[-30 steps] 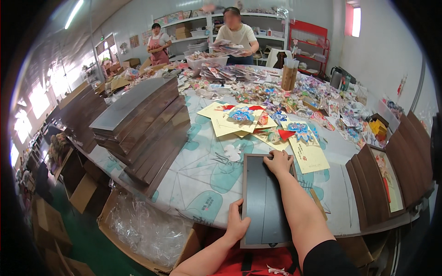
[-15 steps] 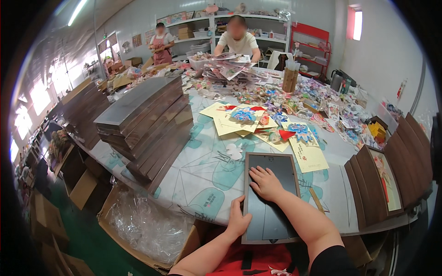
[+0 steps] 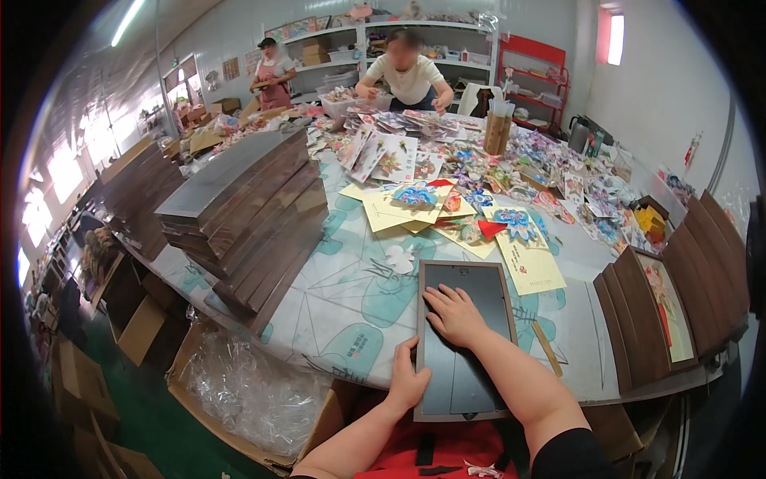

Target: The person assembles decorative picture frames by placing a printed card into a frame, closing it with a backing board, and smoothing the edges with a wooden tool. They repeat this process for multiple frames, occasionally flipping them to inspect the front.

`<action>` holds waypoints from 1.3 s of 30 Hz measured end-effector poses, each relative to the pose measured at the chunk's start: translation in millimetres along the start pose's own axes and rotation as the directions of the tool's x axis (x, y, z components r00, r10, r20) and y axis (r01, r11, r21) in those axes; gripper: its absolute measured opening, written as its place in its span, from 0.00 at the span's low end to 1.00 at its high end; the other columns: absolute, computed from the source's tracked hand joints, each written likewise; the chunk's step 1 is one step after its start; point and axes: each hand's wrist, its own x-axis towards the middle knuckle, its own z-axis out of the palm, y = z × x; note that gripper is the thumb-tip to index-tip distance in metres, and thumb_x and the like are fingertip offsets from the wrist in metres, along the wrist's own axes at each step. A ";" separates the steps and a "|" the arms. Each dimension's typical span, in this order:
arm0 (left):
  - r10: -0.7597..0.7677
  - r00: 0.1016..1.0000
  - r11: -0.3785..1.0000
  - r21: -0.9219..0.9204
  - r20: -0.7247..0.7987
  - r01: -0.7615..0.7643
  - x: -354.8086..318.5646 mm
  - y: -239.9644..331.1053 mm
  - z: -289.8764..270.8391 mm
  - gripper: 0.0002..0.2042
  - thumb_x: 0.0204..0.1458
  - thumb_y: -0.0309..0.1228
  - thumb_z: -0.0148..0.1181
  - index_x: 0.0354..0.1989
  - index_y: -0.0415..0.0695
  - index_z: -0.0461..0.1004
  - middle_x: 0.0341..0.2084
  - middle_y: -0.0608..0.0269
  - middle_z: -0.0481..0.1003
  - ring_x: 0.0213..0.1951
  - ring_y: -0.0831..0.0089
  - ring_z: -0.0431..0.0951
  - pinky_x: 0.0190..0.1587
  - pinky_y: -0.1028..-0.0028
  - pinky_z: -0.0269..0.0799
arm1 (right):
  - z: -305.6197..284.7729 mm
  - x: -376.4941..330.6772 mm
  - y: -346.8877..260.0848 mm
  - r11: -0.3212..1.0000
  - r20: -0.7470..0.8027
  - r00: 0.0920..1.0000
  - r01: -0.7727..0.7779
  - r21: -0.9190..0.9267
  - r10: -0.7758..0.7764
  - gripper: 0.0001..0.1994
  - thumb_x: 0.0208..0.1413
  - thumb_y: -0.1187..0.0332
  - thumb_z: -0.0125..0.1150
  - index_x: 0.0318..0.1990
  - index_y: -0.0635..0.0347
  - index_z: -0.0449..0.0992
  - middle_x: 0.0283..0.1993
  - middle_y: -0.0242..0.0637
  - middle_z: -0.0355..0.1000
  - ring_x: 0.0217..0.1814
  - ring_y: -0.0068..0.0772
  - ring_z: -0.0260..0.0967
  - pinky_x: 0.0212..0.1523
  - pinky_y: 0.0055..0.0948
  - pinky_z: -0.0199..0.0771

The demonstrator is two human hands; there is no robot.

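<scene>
A brown picture frame (image 3: 479,375) lies face down at the table's near edge, its dark backing board up. My right hand (image 3: 456,316) rests on the upper part of that board with its fingers stretched out and flat. At the frame's left side, my left hand (image 3: 409,377) grips the edge, thumb on the back and fingers against the outer side. Just beyond the frame are cream cards (image 3: 530,263) with blue flower cutouts and red pieces on them. A white paper cutout (image 3: 400,259) sits to the upper left, and a thin wooden strip (image 3: 546,348) to the right.
Wrapped frames are stacked on the left (image 3: 239,215); brown frames stand on the right (image 3: 626,319). A carton of clear plastic wrap (image 3: 247,399) is below the table's left edge. Paper cutouts cover the far table, where a co-worker (image 3: 407,76) leans in; another person (image 3: 273,76) stands behind.
The co-worker's hands have come off the paper pile, which has slumped and spread toward me, with white printed cards now beside the cream ones. My hands keep their places on the frame.
</scene>
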 end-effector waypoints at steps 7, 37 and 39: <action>0.003 1.000 1.000 0.006 0.006 -0.003 0.5 -0.9 0.0 0.30 0.39 0.21 0.50 0.57 0.33 0.59 0.49 0.48 0.64 0.53 0.59 0.65 0.60 0.68 0.59 | -3.8 1.7 -2.6 1.000 -0.049 0.999 -0.003 0.010 0.003 0.23 0.57 0.59 0.53 0.59 0.56 0.64 0.62 0.39 0.62 0.67 0.45 0.55 0.65 0.45 0.52; -0.051 0.999 0.992 -0.120 -0.009 0.049 4.0 -6.1 4.5 0.28 0.40 0.20 0.50 0.56 0.33 0.60 0.49 0.48 0.65 0.52 0.58 0.67 0.57 0.66 0.62 | -58.7 -122.4 36.3 0.222 0.070 0.733 -0.294 0.930 0.676 0.29 0.48 0.78 0.54 0.62 0.67 0.61 0.62 0.44 0.61 0.66 0.40 0.57 0.62 0.34 0.59; -0.063 0.998 0.986 -0.152 0.023 0.066 0.9 -4.6 2.4 0.29 0.40 0.19 0.49 0.57 0.33 0.60 0.49 0.49 0.64 0.52 0.59 0.68 0.57 0.66 0.62 | -64.1 -154.5 31.1 0.108 0.165 0.683 -0.338 0.935 0.712 0.31 0.47 0.80 0.52 0.63 0.69 0.58 0.64 0.44 0.59 0.67 0.41 0.55 0.62 0.34 0.58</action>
